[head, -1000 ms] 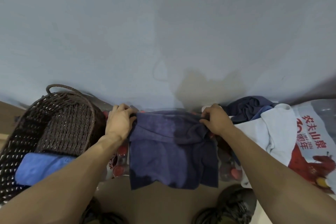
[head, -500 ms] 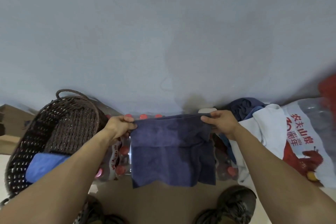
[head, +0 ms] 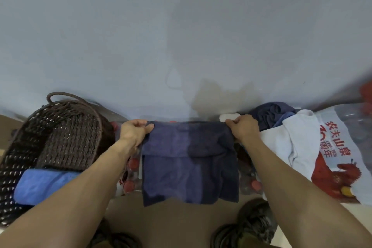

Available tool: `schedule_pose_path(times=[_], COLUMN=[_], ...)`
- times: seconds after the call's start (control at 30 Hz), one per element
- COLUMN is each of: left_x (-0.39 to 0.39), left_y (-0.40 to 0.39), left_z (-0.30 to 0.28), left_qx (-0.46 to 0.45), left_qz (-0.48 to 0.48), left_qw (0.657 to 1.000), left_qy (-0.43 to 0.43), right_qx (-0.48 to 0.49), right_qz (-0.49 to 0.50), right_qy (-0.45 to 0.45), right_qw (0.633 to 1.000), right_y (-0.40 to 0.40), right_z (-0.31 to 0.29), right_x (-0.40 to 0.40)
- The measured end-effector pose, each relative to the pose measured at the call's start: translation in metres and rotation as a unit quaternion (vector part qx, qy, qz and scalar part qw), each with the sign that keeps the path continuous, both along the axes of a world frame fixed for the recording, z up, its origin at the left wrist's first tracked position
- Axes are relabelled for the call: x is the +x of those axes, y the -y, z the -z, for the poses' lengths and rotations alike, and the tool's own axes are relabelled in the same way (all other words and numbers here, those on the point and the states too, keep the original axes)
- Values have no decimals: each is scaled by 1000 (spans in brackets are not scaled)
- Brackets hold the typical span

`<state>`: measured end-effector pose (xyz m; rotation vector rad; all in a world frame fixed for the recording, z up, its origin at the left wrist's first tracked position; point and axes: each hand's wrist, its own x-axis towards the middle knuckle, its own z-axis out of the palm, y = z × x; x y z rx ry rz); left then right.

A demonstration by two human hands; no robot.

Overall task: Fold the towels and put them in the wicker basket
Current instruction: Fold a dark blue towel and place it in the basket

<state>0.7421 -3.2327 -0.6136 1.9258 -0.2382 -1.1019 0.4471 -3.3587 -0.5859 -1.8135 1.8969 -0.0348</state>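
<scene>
A dark navy towel (head: 187,167) hangs stretched between my hands, its upper part doubled over in a shorter flap. My left hand (head: 134,132) pinches its top left corner and my right hand (head: 242,130) pinches the top right corner. The dark brown wicker basket (head: 66,127) stands at the left with a folded bright blue towel (head: 42,185) inside. More towels lie at the right: a crumpled navy one (head: 269,112) and a pale white one (head: 285,145).
A grey wall fills the upper view. Shrink-wrapped packs of bottles with red caps (head: 130,175) sit under the towels, one with a red printed wrap (head: 338,167) at right. My shoes (head: 251,225) stand on the brown floor below.
My hands pulled the navy towel taut and straight along its top edge, moving apart and slightly up; the bunched cloth now hangs flat with a folded flap.
</scene>
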Motion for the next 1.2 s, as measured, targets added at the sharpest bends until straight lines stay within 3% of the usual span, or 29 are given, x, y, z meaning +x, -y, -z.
schedule_pose_path(times=[0.07, 0.13, 0.2, 0.27, 0.33, 0.47, 0.67, 0.87, 1.1, 1.2], left_x=[-1, -3, -6, -11, -19, -19, -31, -64, -64, -62], left_y=[1, 1, 0, -3, -8, -21, -57, -109, -130, -122], left_z=[-3, -8, -11, -12, -11, -10, -2, 1, -15, -21], left_qx=[-12, -39, -62, -76, -85, -75, -42, -11, -39, -67], left_qz=[13, 26, 48, 78, 110, 69, 97, 84, 101, 74], left_qw=[1000, 998, 997, 994, 990, 991, 990, 990, 982, 988], left_qy=[-14, -29, -27, -7, 28, 83, 98, 110, 155, 115], right_qx=[-53, -128, -126, 17, 122, 99, 110, 146, 125, 136], right_qz=[-36, -140, -267, -320, -321, -267, -180, -281, -297, -294], right_qy=[-132, -183, -84, 81, 202, 278, 245, 157, 126, 138], right_qw=[989, 965, 952, 944, 917, 917, 946, 936, 938, 936], right_y=[-6, -14, -26, -38, -45, -40, -35, -35, -38, -35], right_z=[-6, -10, -11, -9, -6, 3, 12, 8, 5, 4], right_x=[21, 54, 92, 120, 135, 143, 162, 173, 176, 172])
